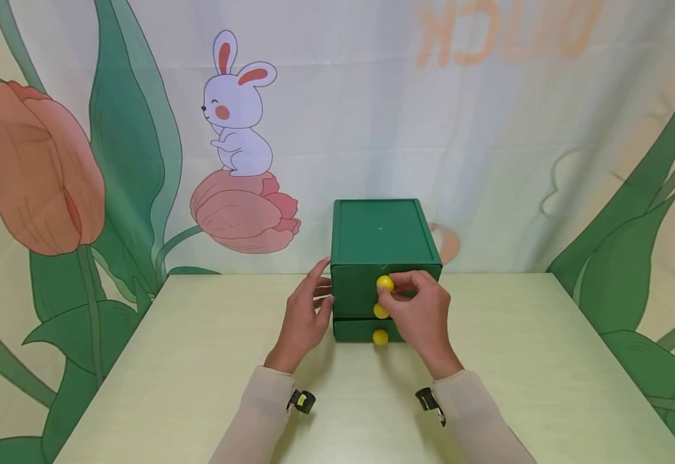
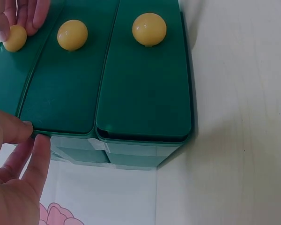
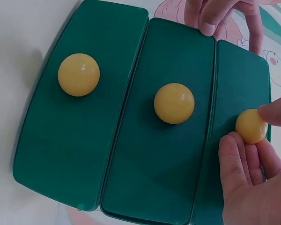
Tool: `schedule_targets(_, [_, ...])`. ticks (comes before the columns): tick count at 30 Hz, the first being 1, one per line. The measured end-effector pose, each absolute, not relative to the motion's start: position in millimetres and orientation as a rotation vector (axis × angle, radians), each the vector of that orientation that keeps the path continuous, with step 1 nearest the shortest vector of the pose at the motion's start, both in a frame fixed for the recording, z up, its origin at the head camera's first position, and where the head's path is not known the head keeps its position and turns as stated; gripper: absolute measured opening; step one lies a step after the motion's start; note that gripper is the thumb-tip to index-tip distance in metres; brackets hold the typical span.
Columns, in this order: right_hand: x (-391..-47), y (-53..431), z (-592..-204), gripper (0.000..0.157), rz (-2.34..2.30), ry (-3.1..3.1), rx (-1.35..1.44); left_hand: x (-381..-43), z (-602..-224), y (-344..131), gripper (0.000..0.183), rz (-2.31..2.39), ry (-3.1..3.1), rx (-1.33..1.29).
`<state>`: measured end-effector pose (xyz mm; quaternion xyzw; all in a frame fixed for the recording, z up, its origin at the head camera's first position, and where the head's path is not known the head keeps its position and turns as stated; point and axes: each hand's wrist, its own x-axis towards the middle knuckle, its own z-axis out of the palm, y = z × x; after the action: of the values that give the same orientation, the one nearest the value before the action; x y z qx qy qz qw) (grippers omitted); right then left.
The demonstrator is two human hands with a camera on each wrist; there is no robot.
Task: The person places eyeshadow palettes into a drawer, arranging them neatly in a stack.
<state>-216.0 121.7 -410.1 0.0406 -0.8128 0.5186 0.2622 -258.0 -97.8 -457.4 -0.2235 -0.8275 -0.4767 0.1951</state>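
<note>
A small green chest of drawers (image 1: pixel 386 233) stands on the table, its three drawer fronts facing me, each with a round yellow knob. Thumb and fingers of my right hand (image 1: pixel 424 309) pinch the top knob (image 3: pixel 251 126). Below it are the middle knob (image 3: pixel 174 103) and the bottom knob (image 3: pixel 78 75), both untouched. My left hand (image 1: pixel 307 316) rests against the left side of the chest, its fingers fairly straight and its thumb near the front edge. In the left wrist view, the bottom drawer front (image 2: pixel 145 93) sits slightly forward of the others.
The chest stands near the back edge of the pale table (image 1: pixel 210 386). Right behind hangs a printed curtain (image 1: pixel 337 116) with a rabbit and tulips. A small dark device is strapped at each wrist.
</note>
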Motion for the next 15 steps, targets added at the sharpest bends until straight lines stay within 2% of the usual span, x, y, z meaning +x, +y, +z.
schedule_targets(15, [-219.9,124.2,-411.4,0.023,1.443,-2.178,0.087,-258.2,-455.8,-95.5,0.076,-1.332,-2.334,-0.609])
